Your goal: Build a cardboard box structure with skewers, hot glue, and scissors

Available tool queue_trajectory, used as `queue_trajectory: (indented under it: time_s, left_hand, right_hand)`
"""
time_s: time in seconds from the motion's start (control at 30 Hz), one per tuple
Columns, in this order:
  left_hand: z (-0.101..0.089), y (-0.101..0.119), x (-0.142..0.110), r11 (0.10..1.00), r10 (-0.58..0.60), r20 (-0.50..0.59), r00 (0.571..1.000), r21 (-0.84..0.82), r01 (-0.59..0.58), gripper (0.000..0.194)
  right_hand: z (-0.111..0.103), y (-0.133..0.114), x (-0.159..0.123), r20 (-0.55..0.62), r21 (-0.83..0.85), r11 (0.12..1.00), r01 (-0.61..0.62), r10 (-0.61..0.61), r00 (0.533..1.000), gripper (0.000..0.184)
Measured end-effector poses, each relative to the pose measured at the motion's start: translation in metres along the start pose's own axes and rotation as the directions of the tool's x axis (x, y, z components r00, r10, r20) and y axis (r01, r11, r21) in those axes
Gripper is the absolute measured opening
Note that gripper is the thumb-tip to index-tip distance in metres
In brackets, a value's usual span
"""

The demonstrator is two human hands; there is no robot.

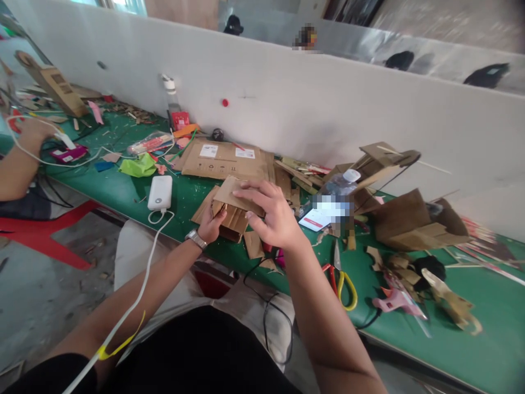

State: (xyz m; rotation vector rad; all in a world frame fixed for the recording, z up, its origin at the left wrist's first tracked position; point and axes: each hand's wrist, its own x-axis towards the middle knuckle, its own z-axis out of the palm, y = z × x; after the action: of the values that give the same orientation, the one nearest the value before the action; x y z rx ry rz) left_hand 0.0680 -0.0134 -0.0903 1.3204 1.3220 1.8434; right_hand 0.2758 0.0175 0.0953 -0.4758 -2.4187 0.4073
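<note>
A small cardboard box with an open side is between my two hands above the green table. My left hand grips its left edge, the thumb on the near side. Across the top panel lies my right hand, its fingers stretched out and spread, the thumb apart at the near edge. Behind the box is a flat cardboard carton with white labels. Small cardboard scraps lie just below the box.
Scissors, a pink glue gun and a lit phone lie to the right, near an open cardboard box. Left are a white power bank with a cable and another person's hand. A white partition runs behind.
</note>
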Motion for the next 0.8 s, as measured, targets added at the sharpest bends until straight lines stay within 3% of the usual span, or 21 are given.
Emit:
queue_trajectory:
  time_s: [0.53, 0.8]
  left_hand:
    - [0.0023, -0.0005, 0.0033, 1.000, 0.028, 0.002, 1.000, -0.005, -0.028, 0.074]
    - [0.0090, 0.0082, 0.0059, 0.998, 0.043, 0.054, 0.998, -0.053, -0.040, 0.071]
  right_hand:
    - [0.0001, -0.0076, -0.0004, -0.025, -0.036, 0.998, -0.051, 0.050, 0.998, 0.050]
    - [-0.0021, -0.0027, -0.0026, -0.043, -0.026, 0.999, -0.034, 0.033, 0.999, 0.048]
